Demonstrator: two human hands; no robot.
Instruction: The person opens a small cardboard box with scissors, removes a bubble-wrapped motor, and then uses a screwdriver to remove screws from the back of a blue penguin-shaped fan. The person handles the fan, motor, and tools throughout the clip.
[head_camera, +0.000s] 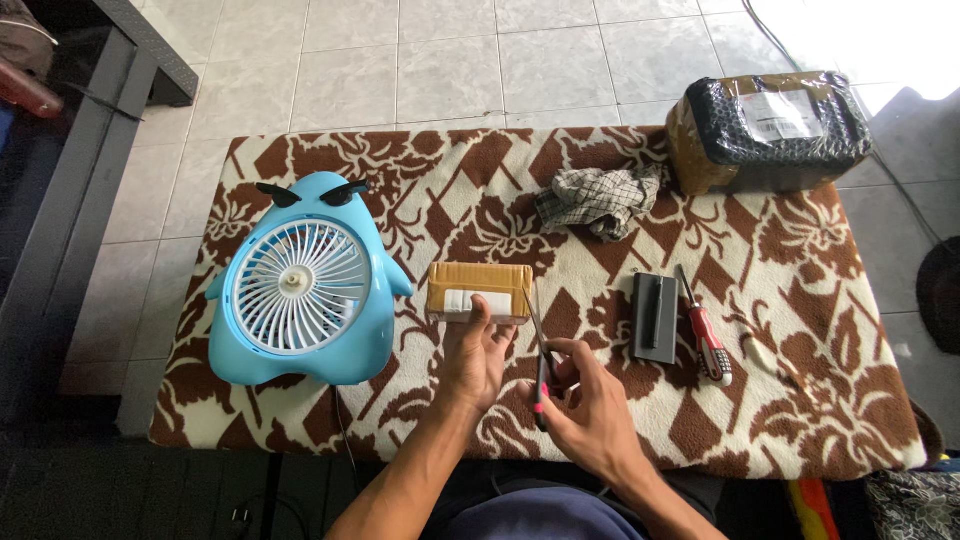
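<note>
Furniture of dark grey stands at the far left edge, and just right of it begins a low table under a brown-and-cream floral fleece cloth (330, 160), set on pale floor tiles. On the cloth's left part lies a sky-blue plastic desk fan shaped like a penguin (305, 285), flat on its back with its white grille facing up, so it cannot tip or roll. Its thin dark cord seems to run off the near edge.

Next comes a small parcel wrapped in tan tape with a white strip on its near face (479, 290), lying near the middle of the table straight in front of the seated person. The left hand (476, 360) lies with fingers spread, fingertips touching the parcel's near edge, apparently to steady it. Just beside it, the right hand (585, 405) is closed around a pair of scissors with dark blades and pink-tipped handles (541, 365); the blades point up toward the parcel's right corner, close to it, though I cannot tell whether they touch.

Behind, a crumpled grey checked rag (597, 200) lies loose. Further right, within easy reach, a flat dark grey rectangular block (655, 318) and a red-and-black handled screwdriver (705, 335) lie side by side, apart from each other, with a small pale object (765, 352) beyond them. At the far right corner sits a bulky package in black bubble wrap and brown tape (765, 130), well apart from the hands.
</note>
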